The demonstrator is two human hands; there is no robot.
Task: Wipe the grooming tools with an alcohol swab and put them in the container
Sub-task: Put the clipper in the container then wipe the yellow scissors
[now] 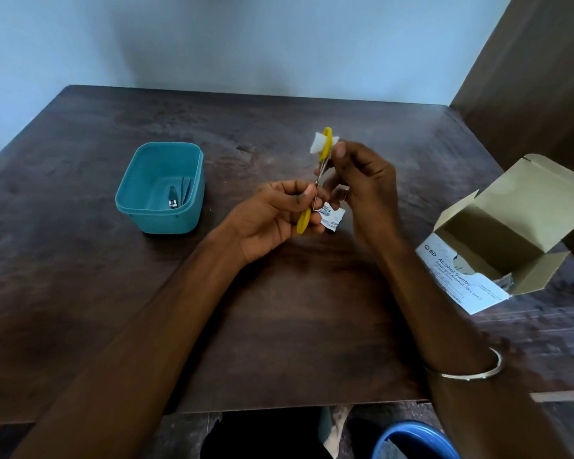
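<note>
Yellow-handled scissors held up over the table and wiped with a swab

Left hand, palm up, pinches the scissors at the blades, hiding them; right hand presses the white alcohol swab round the upper handle loop; torn sachet behind, print unreadable; box reads "BD Alcohol Swabs"; teal container holds indistinct metal tools.
</note>
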